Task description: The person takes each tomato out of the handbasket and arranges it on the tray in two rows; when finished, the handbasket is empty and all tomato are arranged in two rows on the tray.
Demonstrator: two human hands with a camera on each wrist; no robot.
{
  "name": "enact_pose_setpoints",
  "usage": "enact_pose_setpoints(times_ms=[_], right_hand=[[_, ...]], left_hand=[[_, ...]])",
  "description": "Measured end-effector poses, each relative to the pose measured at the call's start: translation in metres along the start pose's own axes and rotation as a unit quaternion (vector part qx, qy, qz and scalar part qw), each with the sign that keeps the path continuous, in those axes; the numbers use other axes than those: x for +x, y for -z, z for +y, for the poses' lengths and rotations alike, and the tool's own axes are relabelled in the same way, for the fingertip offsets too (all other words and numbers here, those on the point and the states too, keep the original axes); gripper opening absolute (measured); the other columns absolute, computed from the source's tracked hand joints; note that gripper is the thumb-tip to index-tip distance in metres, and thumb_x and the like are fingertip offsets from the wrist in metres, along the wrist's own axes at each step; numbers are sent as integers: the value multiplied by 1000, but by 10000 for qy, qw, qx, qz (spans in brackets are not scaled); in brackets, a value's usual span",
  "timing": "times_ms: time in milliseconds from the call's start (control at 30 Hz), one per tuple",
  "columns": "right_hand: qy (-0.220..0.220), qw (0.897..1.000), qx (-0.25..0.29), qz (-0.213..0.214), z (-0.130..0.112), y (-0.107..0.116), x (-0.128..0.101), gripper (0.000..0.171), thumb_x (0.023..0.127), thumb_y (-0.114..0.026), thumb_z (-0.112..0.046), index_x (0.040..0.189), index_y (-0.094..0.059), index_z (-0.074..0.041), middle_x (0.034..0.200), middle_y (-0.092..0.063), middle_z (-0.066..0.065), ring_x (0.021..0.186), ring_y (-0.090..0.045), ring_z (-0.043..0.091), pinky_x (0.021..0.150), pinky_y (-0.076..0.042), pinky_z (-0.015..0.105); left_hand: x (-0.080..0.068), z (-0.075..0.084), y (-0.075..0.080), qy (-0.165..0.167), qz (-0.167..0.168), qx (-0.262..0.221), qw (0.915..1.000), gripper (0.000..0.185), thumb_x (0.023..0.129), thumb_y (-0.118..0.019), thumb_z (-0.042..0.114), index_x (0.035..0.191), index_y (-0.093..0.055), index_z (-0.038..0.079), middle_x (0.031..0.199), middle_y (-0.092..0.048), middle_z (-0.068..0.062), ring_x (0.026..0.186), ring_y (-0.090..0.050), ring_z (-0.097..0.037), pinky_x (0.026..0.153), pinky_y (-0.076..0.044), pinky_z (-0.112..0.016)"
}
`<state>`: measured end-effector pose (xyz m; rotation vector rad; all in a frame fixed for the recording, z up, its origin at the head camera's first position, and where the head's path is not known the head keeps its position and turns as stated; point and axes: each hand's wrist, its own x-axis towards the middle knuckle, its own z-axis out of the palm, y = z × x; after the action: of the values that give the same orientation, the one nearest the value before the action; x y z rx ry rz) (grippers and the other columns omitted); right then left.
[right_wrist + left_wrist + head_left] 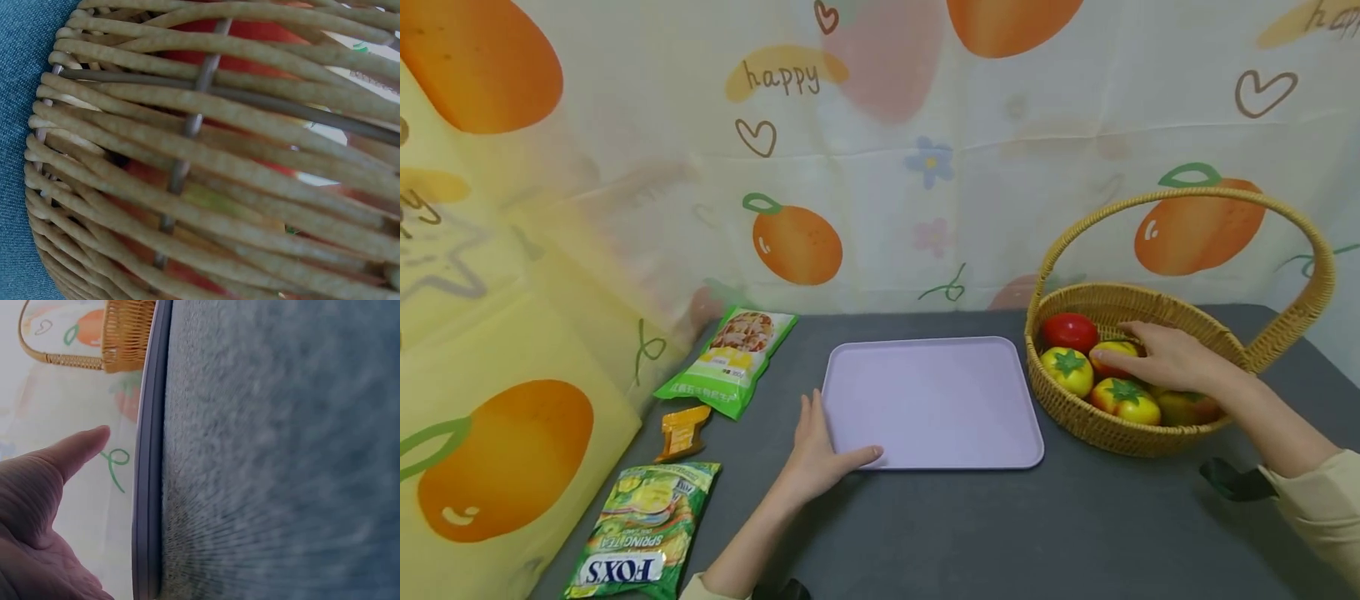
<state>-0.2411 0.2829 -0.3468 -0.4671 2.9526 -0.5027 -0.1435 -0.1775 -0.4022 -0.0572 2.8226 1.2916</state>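
One lilac tray, bare, my left grip, fingers extended, at its eight o'clock; one wicker basket at its three o'clock, loose fruit inside, my right grip over it, whether holding I cannot tell; work, I judge, barely begun.

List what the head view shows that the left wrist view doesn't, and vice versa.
Head only: right hand, fruits inside the basket, Fox's Spring Tea bag, green food packet, small orange packet.

Left wrist only: close, edge-on look at the lilac tray.

Both: left hand, tray, basket, tabletop, printed backdrop.
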Motion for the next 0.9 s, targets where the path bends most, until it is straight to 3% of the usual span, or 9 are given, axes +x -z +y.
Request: enact_pose_setpoints(times_ms=[167,367,600,900], right_hand=[[-53,9999,-74,-78,2,-1,-1,81,97,-49,-54,134,-43,17,126,-52,39,109,-52,54,86,-43,63],[-107,9996,-216,-139,3,-2,0,81,98,-46,-56,134,-43,17,123,-52,39,106,-54,52,81,-46,59],[-42,9996,-245,-153,3,-2,3,78,98,-46,-54,131,-45,16,118,-56,37,100,-58,47,75,-48,53],[-13,9993,-280,-227,0,-2,6,79,97,-47,-56,131,-46,15,117,-57,35,99,-58,45,75,-48,53]], left_hand=[[0,-4,-4,-59,-184,73,9998,125,72,-84,42,152,-2,-8,156,2,-34,142,-5,-51,109,-18,-65],[5,-7,-4,-405,-326,443,9977,123,72,-85,41,151,-6,-12,155,-1,-37,142,-7,-51,110,-19,-63],[25,-10,7,-714,-888,1015,9883,123,72,-84,45,151,-8,-10,157,1,-33,146,-3,-43,114,-18,-56],[46,-11,17,-685,-1424,1246,9795,126,72,-84,48,154,-4,-4,159,9,-26,147,5,-38,115,-12,-55]])
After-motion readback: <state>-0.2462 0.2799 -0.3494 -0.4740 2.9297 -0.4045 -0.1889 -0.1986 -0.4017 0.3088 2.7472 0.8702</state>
